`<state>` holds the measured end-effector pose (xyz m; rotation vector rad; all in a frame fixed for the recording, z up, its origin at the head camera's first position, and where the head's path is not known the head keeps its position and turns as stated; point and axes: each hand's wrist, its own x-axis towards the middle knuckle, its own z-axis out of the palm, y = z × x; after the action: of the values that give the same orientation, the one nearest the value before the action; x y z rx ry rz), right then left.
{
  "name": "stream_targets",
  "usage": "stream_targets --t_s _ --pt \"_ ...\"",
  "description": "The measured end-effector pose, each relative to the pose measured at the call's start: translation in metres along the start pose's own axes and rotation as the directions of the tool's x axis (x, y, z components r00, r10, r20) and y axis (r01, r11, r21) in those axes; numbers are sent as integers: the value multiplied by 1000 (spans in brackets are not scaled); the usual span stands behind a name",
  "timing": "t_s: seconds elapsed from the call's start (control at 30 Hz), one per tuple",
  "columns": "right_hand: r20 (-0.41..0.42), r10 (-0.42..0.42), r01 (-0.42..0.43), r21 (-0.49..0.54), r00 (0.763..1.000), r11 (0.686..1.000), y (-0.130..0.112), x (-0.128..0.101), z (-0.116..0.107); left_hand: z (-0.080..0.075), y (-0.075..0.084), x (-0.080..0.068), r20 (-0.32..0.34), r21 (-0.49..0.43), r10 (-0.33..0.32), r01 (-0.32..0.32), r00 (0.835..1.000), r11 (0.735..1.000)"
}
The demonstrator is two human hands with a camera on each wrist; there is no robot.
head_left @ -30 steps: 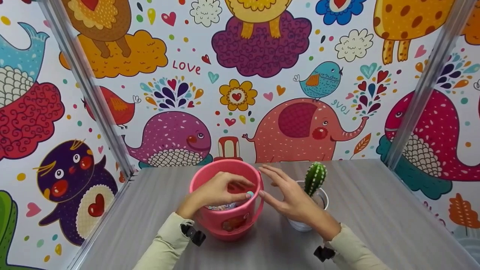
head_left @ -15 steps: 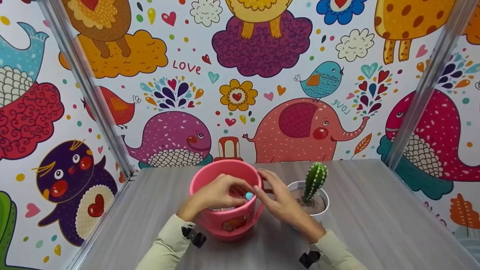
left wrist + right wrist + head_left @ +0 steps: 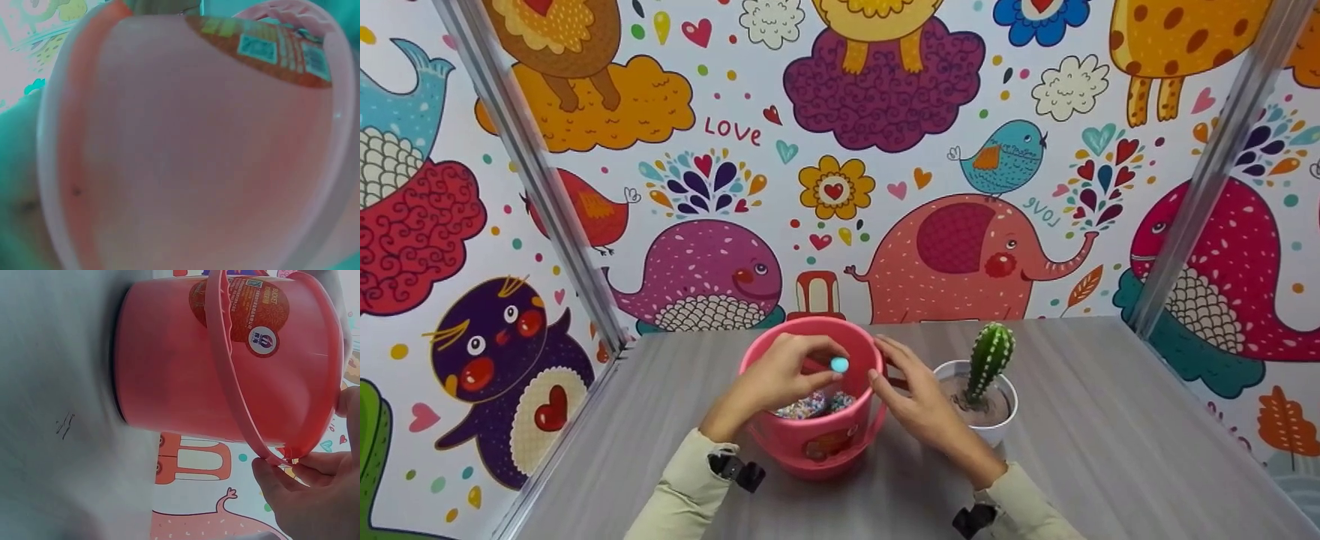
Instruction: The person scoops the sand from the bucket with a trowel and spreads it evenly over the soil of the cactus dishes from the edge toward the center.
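Note:
A pink plastic bucket stands on the table, with multicoloured speckled lumps inside. Over its opening, my left hand pinches a small, round, light-blue piece between thumb and fingers. My right hand grips the bucket's right rim near the handle joint. Seen from the right wrist, the thumb of the right hand lies at the rim and its fingers touch the handle. In the left wrist view the bucket wall fills most of the picture, and the blue piece is out of sight.
A green cactus in a white pot stands right of the bucket, close behind the right forearm. Cartoon-printed walls enclose the grey table at the back and sides.
My right hand has moved left, from beside the bucket onto its rim. The left hand has lifted the blue piece from near the front right rim, up and leftward.

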<state>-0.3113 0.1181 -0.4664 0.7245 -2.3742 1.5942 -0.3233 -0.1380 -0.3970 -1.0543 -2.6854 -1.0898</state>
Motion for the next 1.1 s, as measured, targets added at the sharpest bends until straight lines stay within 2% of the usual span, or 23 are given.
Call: stream_targets --t_s 0.13,0.23,0.33,0.5,0.67,0.83,1.03,1.1 --pt "-6 14 -14 4 1000 1000 2 -1 0 -5 -2 -2 -112 27 -24 27 993 999" --pt "-19 22 -22 4 1000 1000 3 -2 0 -7 -4 -4 -194 19 -61 66 979 998" --pt "-36 17 -16 14 999 1000 3 -4 1 -7 -5 -5 -250 -2 -101 104 963 995" --pt "-38 27 -25 43 999 999 4 -3 3 -9 -5 -8 -304 -8 -130 134 944 991" --pt "-53 25 -22 65 998 998 2 -2 4 -11 -3 -11 -351 -2 -119 127 929 992" --pt "-54 38 -34 78 998 996 1 -1 4 -10 -1 -12 -423 25 -134 159 896 987" --pt "-59 46 -41 75 997 996 2 -2 4 -8 -1 -11 -467 -26 -192 204 863 979" --pt "-59 44 -40 68 997 997 3 -2 5 -7 -1 -11 -482 -16 -197 216 853 976"
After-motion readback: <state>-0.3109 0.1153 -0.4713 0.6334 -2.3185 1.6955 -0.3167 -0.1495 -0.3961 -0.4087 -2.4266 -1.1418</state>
